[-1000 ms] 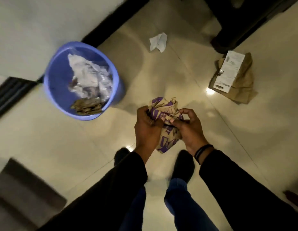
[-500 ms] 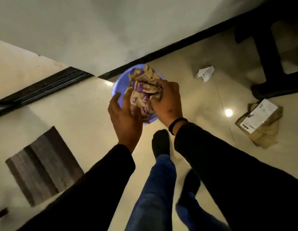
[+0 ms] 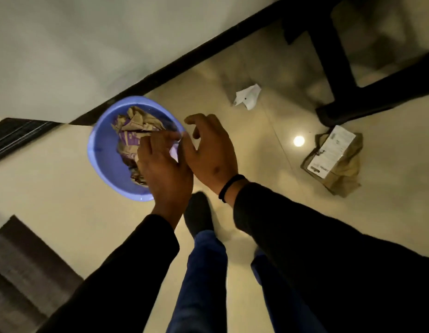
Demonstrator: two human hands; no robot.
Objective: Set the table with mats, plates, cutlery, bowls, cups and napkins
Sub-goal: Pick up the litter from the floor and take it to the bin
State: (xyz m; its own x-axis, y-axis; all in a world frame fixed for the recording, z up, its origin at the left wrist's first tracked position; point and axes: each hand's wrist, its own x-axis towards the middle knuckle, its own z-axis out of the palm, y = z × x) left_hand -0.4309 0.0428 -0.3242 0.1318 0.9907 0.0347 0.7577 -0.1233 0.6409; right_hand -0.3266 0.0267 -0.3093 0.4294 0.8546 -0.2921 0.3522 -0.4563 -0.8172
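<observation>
A crumpled brown and purple paper bag point(image 3: 134, 131) lies inside a blue plastic bin point(image 3: 100, 152) on the tiled floor by the wall. My left hand point(image 3: 164, 164) hovers over the bin's right side with relaxed fingers and holds nothing. My right hand point(image 3: 209, 147) is just right of the bin, fingers loosely curled, empty, a black band on its wrist. No mats, plates, cutlery, bowls, cups or napkins are in view.
A white crumpled paper point(image 3: 248, 98) lies on the floor beyond my hands. A brown paper bag with a white label point(image 3: 333, 159) lies at the right. A dark furniture leg point(image 3: 333, 68) stands at the upper right. A striped mat point(image 3: 23, 267) lies at lower left.
Both hands carried the crumpled bag over the bin and let it go; it now lies in the bin. The hands have drawn apart and are empty.
</observation>
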